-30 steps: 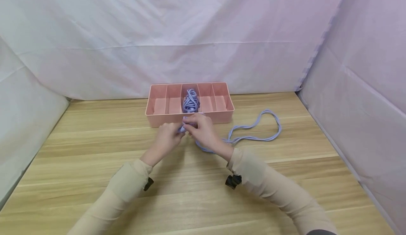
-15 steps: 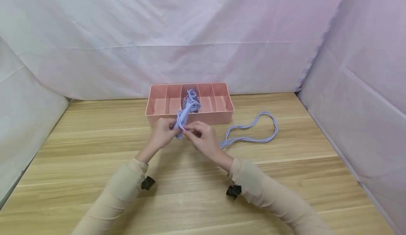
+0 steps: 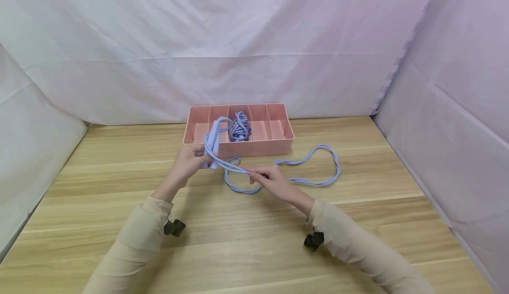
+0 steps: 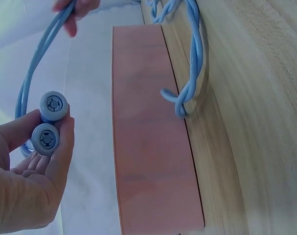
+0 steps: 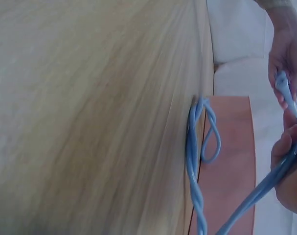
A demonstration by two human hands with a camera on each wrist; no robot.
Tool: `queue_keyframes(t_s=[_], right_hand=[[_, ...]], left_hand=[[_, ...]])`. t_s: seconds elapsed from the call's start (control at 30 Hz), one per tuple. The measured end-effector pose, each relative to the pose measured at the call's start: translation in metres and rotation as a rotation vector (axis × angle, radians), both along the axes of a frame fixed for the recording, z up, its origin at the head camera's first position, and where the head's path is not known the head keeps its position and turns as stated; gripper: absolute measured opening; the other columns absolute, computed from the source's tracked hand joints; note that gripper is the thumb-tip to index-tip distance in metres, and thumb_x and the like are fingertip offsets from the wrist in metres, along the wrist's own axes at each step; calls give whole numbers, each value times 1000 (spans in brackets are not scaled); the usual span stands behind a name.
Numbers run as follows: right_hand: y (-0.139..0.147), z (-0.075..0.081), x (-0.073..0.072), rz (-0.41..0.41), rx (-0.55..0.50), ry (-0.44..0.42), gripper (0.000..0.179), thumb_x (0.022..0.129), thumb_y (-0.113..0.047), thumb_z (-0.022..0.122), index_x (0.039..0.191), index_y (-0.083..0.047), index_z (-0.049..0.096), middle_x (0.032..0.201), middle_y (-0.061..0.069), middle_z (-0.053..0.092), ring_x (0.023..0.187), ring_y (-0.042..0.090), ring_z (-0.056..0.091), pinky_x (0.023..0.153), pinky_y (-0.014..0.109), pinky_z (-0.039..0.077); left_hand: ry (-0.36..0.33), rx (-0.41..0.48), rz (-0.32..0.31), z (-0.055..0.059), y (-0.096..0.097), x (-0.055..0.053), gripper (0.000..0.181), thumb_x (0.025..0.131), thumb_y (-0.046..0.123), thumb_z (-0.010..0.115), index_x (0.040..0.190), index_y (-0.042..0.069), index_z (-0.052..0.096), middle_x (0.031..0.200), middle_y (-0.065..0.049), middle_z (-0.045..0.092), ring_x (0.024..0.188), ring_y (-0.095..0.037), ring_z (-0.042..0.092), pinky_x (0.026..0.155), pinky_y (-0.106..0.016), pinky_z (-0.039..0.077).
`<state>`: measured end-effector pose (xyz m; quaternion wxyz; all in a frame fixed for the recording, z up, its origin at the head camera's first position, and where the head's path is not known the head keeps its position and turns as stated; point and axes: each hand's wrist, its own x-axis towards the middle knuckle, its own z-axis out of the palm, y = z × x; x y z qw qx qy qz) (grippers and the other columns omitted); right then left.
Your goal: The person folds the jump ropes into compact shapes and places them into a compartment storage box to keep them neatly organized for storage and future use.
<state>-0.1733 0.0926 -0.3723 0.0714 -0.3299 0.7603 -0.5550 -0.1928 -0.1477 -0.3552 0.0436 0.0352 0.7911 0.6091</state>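
Note:
In the head view, my left hand (image 3: 184,163) grips the two pale blue handles (image 3: 213,140) of a jump rope, held together in front of the pink box (image 3: 262,148). The left wrist view shows the round handle ends (image 4: 54,104) side by side between thumb and fingers. My right hand (image 3: 276,183) pinches the doubled blue cord (image 3: 234,168), which is drawn from the handles toward the right. Past that hand, the rest of the cord lies in a long loop (image 3: 337,170) on the table. A wound bundle of similar blue cord (image 3: 240,128) lies in the box's middle compartment.
The box has several compartments and stands near the back of the wooden table (image 3: 238,250). White cloth walls (image 3: 222,82) close off the back and both sides. A small black device (image 3: 174,228) is at each wrist.
My left hand has moved left and back toward me with the handles, away from over the box. The right hand has moved right, stretching the cord. The loop on the table has shifted slightly.

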Motion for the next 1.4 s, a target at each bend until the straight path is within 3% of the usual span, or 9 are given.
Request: queue_keyframes(t_s=[0.07, 0.17, 0.4, 0.57, 0.67, 0.8, 0.9, 1.13, 1.4], right_hand=[[8, -6, -7, 40, 14, -106, 25, 92, 3, 46, 112, 12, 57, 76, 26, 58, 51, 3, 34, 46, 16, 32], [18, -19, -19, 92, 56, -178, 27, 93, 2, 44, 115, 13, 54, 79, 27, 58, 55, 6, 40, 51, 19, 37], [31, -33, -37, 138, 152, -195, 26, 92, 2, 44, 111, 17, 54, 86, 31, 60, 77, 30, 56, 71, 42, 52], [35, -34, -49, 93, 237, -200, 22, 90, -3, 52, 102, 13, 62, 85, 26, 64, 71, 12, 57, 64, 24, 51], [38, -32, -58, 89, 297, -179, 20, 88, -5, 56, 96, 10, 66, 85, 22, 67, 67, 5, 57, 60, 17, 48], [39, -29, -69, 130, 382, -122, 17, 86, -6, 59, 93, 7, 68, 86, 17, 68, 68, 6, 61, 61, 18, 49], [37, -25, -76, 120, 445, -58, 16, 85, -8, 62, 88, 4, 70, 81, 13, 69, 65, 8, 60, 58, 18, 48], [23, -11, -83, -1, 566, 56, 9, 77, -5, 65, 74, -1, 71, 63, 6, 65, 51, 5, 47, 49, 17, 38], [0, 7, -80, -148, 668, 71, 14, 77, -19, 71, 71, -7, 71, 63, -2, 64, 57, 9, 51, 54, 21, 42]], left_hand=[[-5, 20, -5, 1, -2, 1, 30, 80, -4, 56, 107, -18, 55, 96, -27, 63, 68, -3, 60, 66, -21, 53], [-15, 54, -15, 2, -3, 2, 31, 81, -5, 55, 109, -19, 53, 96, -26, 64, 68, -3, 61, 66, -21, 53], [-11, 96, -60, 4, -5, 6, 29, 82, -7, 53, 107, -22, 51, 87, -16, 67, 67, -4, 62, 67, -23, 53], [1, 109, -138, 4, -3, 8, 25, 81, -8, 54, 101, -24, 53, 75, -3, 67, 66, -5, 63, 66, -24, 54], [15, 87, -210, 3, -2, 10, 22, 82, -8, 55, 98, -22, 55, 75, -9, 68, 65, -7, 63, 64, -24, 53], [65, 40, -340, 1, 2, 13, 18, 80, -9, 56, 94, -21, 57, 82, -24, 66, 68, -8, 64, 64, -25, 54], [98, -11, -439, 2, 7, 15, 16, 79, -8, 59, 92, -17, 60, 84, -27, 65, 69, -9, 63, 63, -26, 54], [178, -192, -619, 4, 18, 19, 7, 80, -2, 63, 84, -5, 66, 64, -10, 63, 52, -3, 47, 45, -16, 37], [265, -496, -683, 2, 30, 20, 4, 79, 4, 66, 77, 7, 68, 57, 5, 56, 49, 0, 46, 44, -18, 40]])
